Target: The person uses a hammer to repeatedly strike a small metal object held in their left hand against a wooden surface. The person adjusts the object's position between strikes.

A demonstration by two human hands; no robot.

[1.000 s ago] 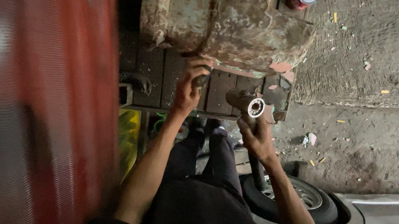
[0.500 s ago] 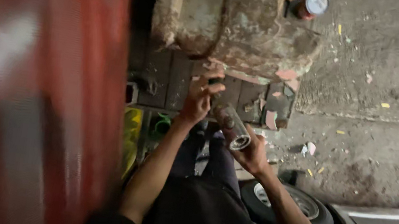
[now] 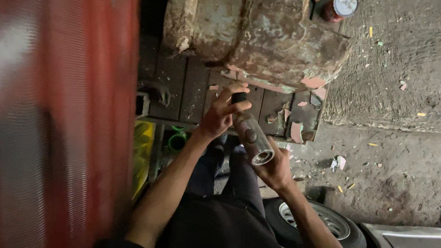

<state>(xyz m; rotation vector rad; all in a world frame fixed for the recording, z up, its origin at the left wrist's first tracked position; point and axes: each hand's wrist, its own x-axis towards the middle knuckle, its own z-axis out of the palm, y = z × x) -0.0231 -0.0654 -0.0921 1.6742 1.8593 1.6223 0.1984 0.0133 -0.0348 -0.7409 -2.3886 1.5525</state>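
From my head camera I look down past my lap at both hands, raised in front of my knees. My right hand [image 3: 276,170] wraps around the near end of a clear glass cylinder [image 3: 252,136], a jar-like tube with a round metal-rimmed end facing me. My left hand [image 3: 220,115] is closed on its far end, fingers curled over a dark cap [image 3: 239,97] there. The cylinder tilts between the two hands, far end to the left, near end to the right.

Just beyond the hands lies a dark wooden pallet [image 3: 191,87] scattered with paint flakes, and on its far side sits a big rusty, peeling metal block [image 3: 264,25]. A red can [image 3: 340,5] stands at the block's far right corner. A blurred red panel [image 3: 32,96] fills the left. A small wheel [image 3: 313,222] lies near right, beside my right forearm, on the dirty concrete floor [image 3: 421,142].
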